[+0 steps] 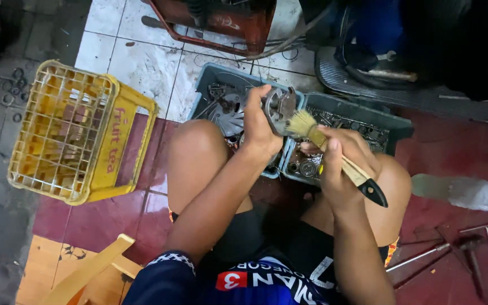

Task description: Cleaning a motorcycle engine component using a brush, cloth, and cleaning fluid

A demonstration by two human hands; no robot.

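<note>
A metal part (pixel 279 107) is gripped in the left hand (pixel 258 121). A brush (pixel 334 155) is clasped by the right hand (pixel 343 164), bristles touching the part

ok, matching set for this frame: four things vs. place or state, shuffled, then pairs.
1. paintbrush
2. metal part
3. yellow crate
4. plastic bottle

a. lying on the red floor, far right
b. held in the left hand
c. tipped on its side, left
d. held in the right hand, bristles against the part

Pairs: 1-d, 2-b, 3-c, 4-a
</note>
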